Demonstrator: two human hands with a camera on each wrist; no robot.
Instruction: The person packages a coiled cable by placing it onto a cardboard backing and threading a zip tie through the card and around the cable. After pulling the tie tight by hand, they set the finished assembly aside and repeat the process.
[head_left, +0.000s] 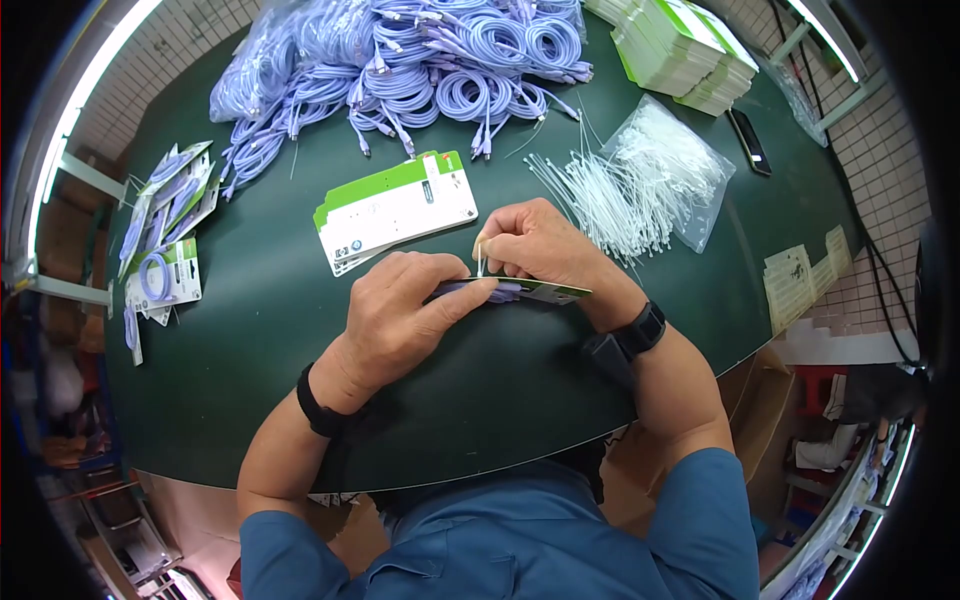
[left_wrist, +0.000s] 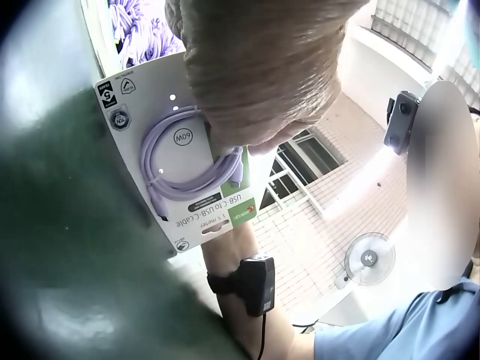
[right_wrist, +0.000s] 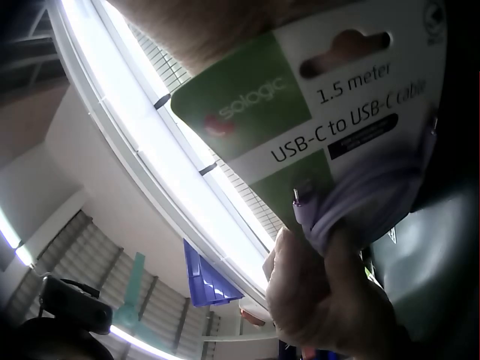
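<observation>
My left hand (head_left: 405,305) grips a printed white-and-green card (head_left: 550,291) with a coiled lilac USB-C cable (left_wrist: 154,161) against its front. In the right wrist view the left thumb presses on the cable coil (right_wrist: 360,196), and the card reads "1.5 meter". Behind the card's upper edge, my right hand (head_left: 545,245) pinches a thin white zip tie (head_left: 481,262) that stands up from the card. The card is seen nearly edge-on from the head; the right fingertips are partly hidden by the hand.
Beyond the hands lies a stack of flat cards (head_left: 400,210). A bag of white zip ties (head_left: 650,175) spills open at right, near a phone (head_left: 750,142). Lilac cables (head_left: 420,70) heap at the back; carded cables (head_left: 165,270) pile at left. Card bundles (head_left: 680,55) stand back right.
</observation>
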